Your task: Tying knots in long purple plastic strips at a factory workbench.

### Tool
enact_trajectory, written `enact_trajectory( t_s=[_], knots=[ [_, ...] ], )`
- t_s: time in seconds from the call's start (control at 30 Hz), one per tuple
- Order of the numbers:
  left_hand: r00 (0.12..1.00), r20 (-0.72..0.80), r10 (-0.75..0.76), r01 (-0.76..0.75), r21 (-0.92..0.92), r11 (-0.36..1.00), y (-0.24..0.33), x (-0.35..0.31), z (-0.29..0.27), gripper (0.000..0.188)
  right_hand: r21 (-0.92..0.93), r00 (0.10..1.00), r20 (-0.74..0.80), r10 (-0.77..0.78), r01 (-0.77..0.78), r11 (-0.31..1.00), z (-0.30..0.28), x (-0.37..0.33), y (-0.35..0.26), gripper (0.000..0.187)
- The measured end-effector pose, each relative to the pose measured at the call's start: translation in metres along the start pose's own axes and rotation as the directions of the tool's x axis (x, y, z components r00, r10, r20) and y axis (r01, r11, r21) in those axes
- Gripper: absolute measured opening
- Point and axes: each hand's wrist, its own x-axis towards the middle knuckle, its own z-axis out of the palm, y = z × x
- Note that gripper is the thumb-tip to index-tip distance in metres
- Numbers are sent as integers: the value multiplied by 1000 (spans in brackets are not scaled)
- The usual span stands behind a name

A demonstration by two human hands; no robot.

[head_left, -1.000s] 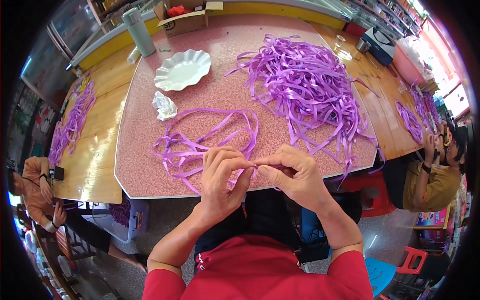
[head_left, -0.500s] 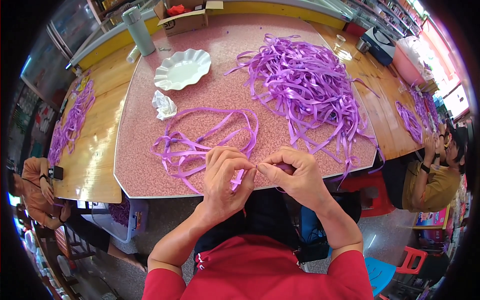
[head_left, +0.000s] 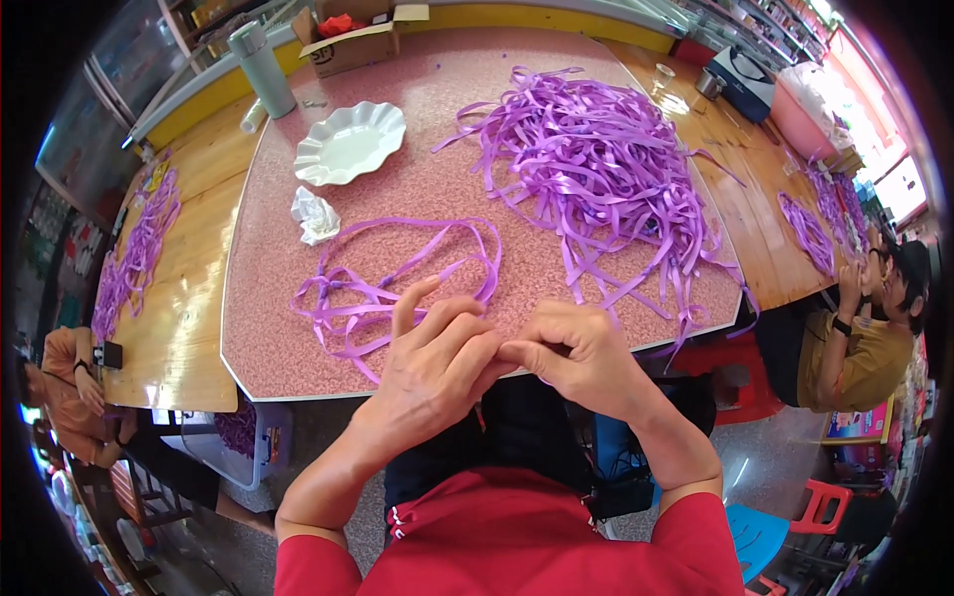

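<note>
My left hand (head_left: 437,360) and my right hand (head_left: 574,353) meet fingertip to fingertip at the table's near edge. A bit of purple ribbon (head_left: 545,381) shows under my right hand, whose thumb and bent fingers pinch it. My left hand has its back turned up, one finger raised and the others bent toward the right fingertips; what its thumb pinches is mostly hidden. Just beyond my left hand lies a loose loop of purple ribbon (head_left: 444,224) with small darker knots or joins. A large tangled heap of purple ribbons (head_left: 606,159) covers the right side of the table.
On the pink table (head_left: 268,328) are a white scalloped dish (head_left: 350,145), crumpled white paper (head_left: 316,216), a green flask (head_left: 262,72) and a cardboard box (head_left: 353,50). Two people, left (head_left: 75,382) and right (head_left: 860,348), sit by wooden side tables with more ribbons.
My left hand has rolled over, so its back faces up and one finger lifts. The thin ribbon between my fingertips is now covered. The view has shifted slightly.
</note>
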Motion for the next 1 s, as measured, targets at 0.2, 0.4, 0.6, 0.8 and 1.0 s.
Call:
enact_trajectory(
  t_s=[0.2, 0.4, 0.6, 0.8, 1.0],
  knots=[
    [960, 272, 68, -17, -184, 983, -10, -10, -27, 20, -23, 980, 23, -196, 197, 980, 11, -4, 0, 17],
    [932, 353, 83, 103, -476, 873, -13, -28, -37, 14, 53, 949, 64, -307, 304, 951, 26, -9, 7, 29],
    [923, 383, -46, 271, -560, 783, -21, -39, -39, 15, 119, 959, 58, -279, 271, 955, 38, -8, 15, 25],
    [810, 368, -456, 586, -524, 617, -9, -32, -29, 43, 241, 992, 41, -120, 106, 965, 26, -5, 8, 20],
    [878, 234, -416, 477, -475, 739, -5, -31, -25, 21, 176, 996, 24, -81, 76, 981, 17, -7, 12, 24]
  ],
)
